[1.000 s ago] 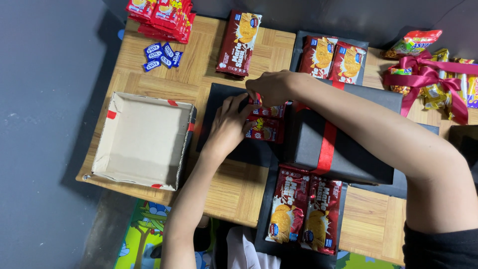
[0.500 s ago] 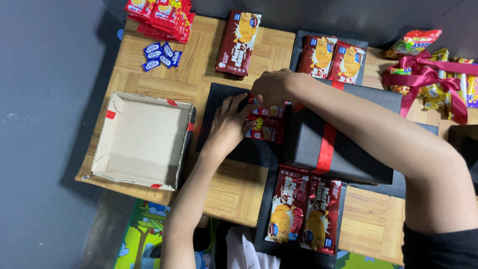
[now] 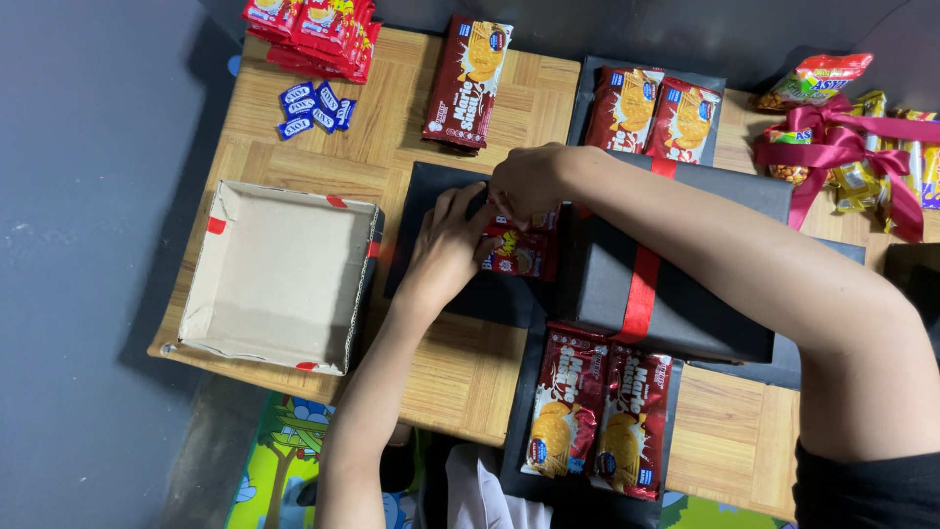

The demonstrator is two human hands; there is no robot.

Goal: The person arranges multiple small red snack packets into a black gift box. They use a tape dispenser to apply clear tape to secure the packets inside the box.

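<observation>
My left hand (image 3: pixel 448 245) lies flat on a black panel (image 3: pixel 431 196), its fingertips touching small red snack packets (image 3: pixel 519 253). My right hand (image 3: pixel 529 181) reaches across from the right and pinches the upper red packets (image 3: pixel 540 219) on the same panel. Just right of both hands stands a black gift box with a red ribbon (image 3: pixel 641 284). Black flaps spread out from it, one holding two dark red biscuit packs (image 3: pixel 646 113) at the back, another holding two more biscuit packs (image 3: pixel 597 411) at the front.
An empty open cardboard box (image 3: pixel 279 274) sits at the left of the wooden table (image 3: pixel 450 372). Red snack packs (image 3: pixel 313 29), small blue sachets (image 3: pixel 313 106) and a biscuit pack (image 3: pixel 468 83) lie at the back. Ribboned snack bundles (image 3: pixel 852 147) lie at the far right.
Both hands stay on the red packets with only slight finger shifts. Nothing else has moved.
</observation>
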